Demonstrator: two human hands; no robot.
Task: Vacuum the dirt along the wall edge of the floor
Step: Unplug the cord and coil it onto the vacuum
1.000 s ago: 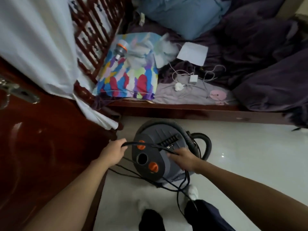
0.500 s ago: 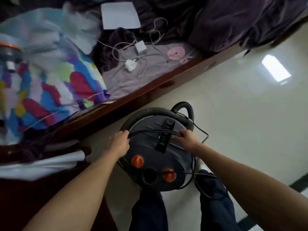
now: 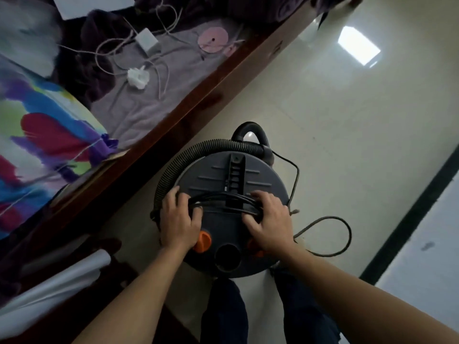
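black cord bundle point(image 3: 223, 200) lies crosswise on the vacuum lid point(image 3: 260, 180); my left hand point(image 3: 179, 219) and right hand point(image 3: 269, 219) each clasp one end, fingers curled.

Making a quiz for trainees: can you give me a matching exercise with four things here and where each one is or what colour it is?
Things:
1 hose
2 cord
3 knob
4 pink disc

Descriptions:
A on the bed
B held by left hand and right hand
C curved round the vacuum top
D orange

Pairs: 1-C, 2-B, 3-D, 4-A
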